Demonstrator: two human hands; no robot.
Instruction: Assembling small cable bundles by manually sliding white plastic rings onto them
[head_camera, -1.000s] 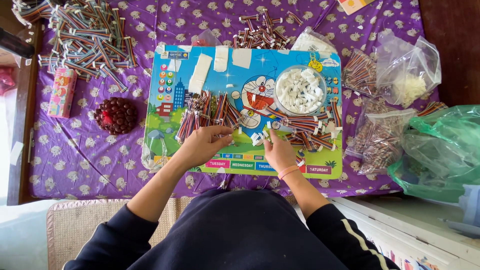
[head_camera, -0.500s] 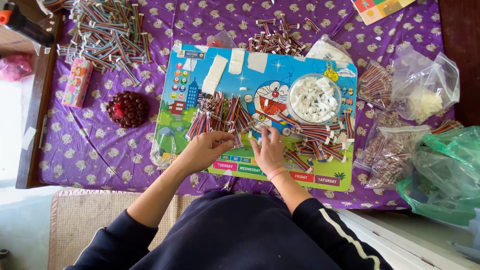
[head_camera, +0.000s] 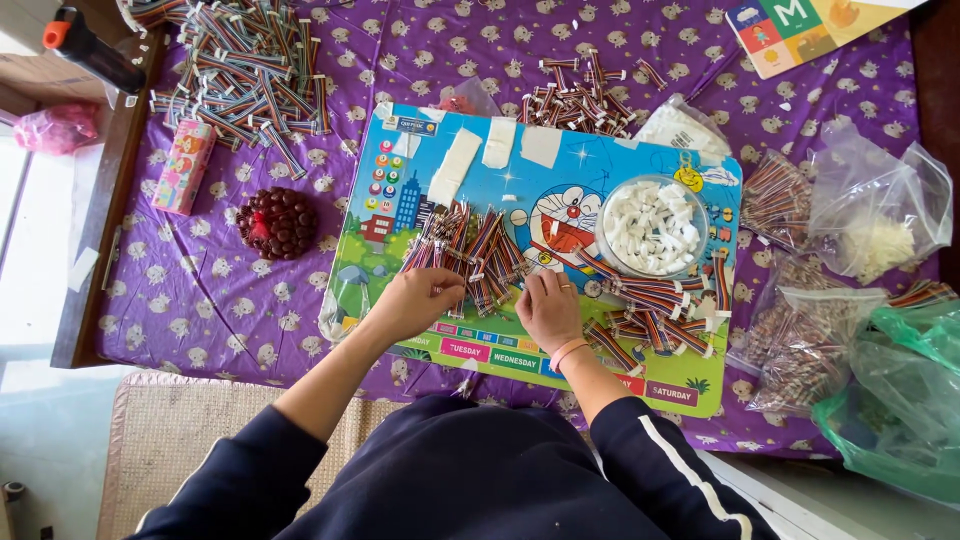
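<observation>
On the cartoon board (head_camera: 560, 215), my left hand (head_camera: 420, 300) pinches one ribbon-cable bundle (head_camera: 470, 245); right hand (head_camera: 548, 308) lies flat, fingers together. I'd lift single pieces cleanly.

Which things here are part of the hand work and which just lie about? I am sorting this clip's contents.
In use:
left hand
right hand
striped ribbon-cable pieces on the cartoon board
colourful cartoon board
clear round bowl of small white parts

Lying about:
dark red beaded round thing
pink box
green plastic bag

Both hands (head_camera: 420, 300) (head_camera: 548, 310) touch striped ribbon-cable pieces (head_camera: 470, 250) on a cartoon board (head_camera: 520, 180).
</observation>
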